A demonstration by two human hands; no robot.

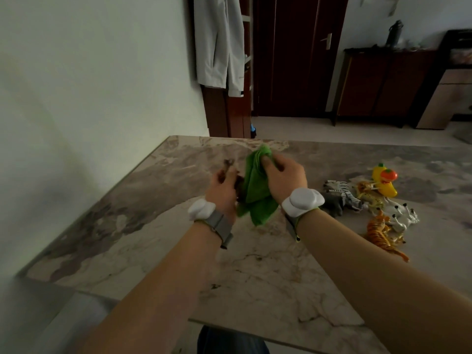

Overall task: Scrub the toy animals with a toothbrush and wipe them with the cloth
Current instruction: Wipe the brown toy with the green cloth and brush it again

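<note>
My left hand [222, 190] grips a small dark brown toy animal [228, 164], mostly hidden by my fingers and the cloth. My right hand [284, 176] is closed on a green cloth [255, 190], pressing it against that toy above the table. To the right on the table lie more toy animals in a pile: a zebra [341, 189], a grey animal [333, 204], a spotted yellow one [367, 194], a white spotted one [401, 215] and an orange tiger [380, 235]. No toothbrush is visible.
The marble-patterned table [255, 264] meets a white wall on its left. A yellow bottle with an orange top [384, 181] stands behind the toy pile. Beyond the table are a hanging white jacket [219, 42], a dark door and cabinets.
</note>
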